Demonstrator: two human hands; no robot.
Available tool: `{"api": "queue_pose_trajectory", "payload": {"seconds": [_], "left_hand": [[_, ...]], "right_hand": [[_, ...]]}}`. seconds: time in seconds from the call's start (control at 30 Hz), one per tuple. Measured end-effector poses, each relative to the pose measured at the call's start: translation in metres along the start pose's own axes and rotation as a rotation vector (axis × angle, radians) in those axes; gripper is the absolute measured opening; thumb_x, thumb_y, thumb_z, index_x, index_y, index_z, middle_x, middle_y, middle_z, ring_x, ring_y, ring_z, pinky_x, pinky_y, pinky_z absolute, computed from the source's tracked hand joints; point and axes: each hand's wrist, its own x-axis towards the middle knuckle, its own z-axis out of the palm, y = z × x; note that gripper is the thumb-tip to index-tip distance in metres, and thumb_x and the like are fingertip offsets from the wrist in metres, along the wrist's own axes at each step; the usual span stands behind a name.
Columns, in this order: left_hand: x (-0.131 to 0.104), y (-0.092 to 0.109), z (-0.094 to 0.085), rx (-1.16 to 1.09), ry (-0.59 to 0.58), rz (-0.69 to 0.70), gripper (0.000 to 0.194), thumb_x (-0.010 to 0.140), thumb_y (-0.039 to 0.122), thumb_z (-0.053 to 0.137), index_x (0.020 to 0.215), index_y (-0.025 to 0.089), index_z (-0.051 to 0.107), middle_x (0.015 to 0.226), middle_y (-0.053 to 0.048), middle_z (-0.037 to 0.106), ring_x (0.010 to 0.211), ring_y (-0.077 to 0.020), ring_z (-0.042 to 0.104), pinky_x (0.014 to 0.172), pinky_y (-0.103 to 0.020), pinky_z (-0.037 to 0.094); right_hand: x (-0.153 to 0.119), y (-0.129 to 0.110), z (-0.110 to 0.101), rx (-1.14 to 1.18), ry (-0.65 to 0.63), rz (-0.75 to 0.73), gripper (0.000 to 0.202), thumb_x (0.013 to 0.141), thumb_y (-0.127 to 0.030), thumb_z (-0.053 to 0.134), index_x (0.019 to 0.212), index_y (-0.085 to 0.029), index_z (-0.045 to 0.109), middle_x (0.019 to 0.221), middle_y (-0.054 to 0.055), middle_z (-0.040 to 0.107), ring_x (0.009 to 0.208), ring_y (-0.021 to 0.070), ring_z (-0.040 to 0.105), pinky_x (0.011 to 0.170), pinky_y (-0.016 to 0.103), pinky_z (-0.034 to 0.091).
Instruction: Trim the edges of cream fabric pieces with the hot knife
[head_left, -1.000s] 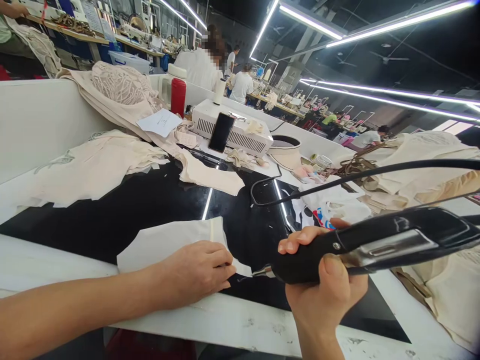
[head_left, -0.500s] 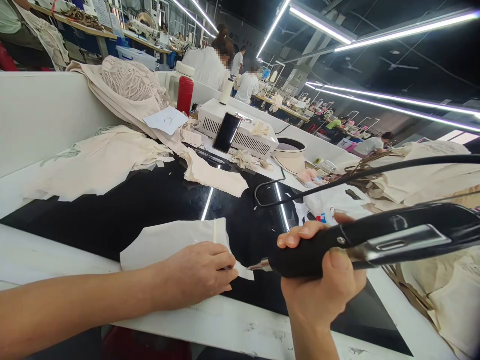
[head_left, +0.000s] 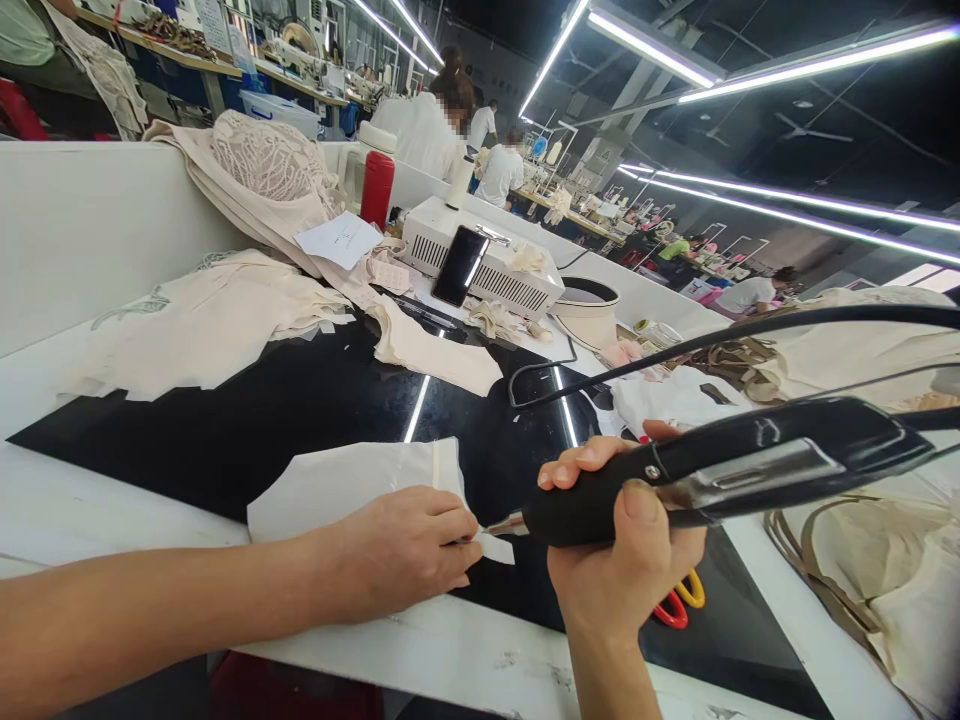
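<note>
Right hand [head_left: 630,540] wraps closed around a black corded tool [head_left: 720,470], its tip meeting the white fabric [head_left: 341,485] just beside the left hand [head_left: 420,545], whose curled fingers pin it; best kept flat, fingertips off the tip.

black tool [head_left: 720,480] in right hand [head_left: 630,550]

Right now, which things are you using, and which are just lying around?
In use:
- white cloth, under the left hand
- black tool, gripped in the right hand, its tip by the cloth
- black sheet underneath

Seemingly just lying about:
- phone
- red bottle
- paper with writing
- red and yellow handles, partly hidden
</note>
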Motion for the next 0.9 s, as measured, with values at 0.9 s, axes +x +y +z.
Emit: {"api": "queue_pose_trajectory", "payload": {"seconds": [0.9], "left_hand": [[-0.001, 0.000, 0.005, 0.063, -0.081, 0.024, 0.014, 0.104, 0.027, 0.064, 0.099, 0.015, 0.067, 0.089, -0.002, 0.062, 0.089, -0.0193, 0.060, 0.091, -0.034, 0.050]], "right_hand": [[-0.006, -0.011, -0.012, 0.073, -0.003, -0.009, 0.037, 0.080, -0.035, 0.077, 0.112, -0.025, 0.062, 0.074, -0.005, 0.066, 0.056, 0.0127, 0.059, 0.050, 0.028, 0.056]]}}
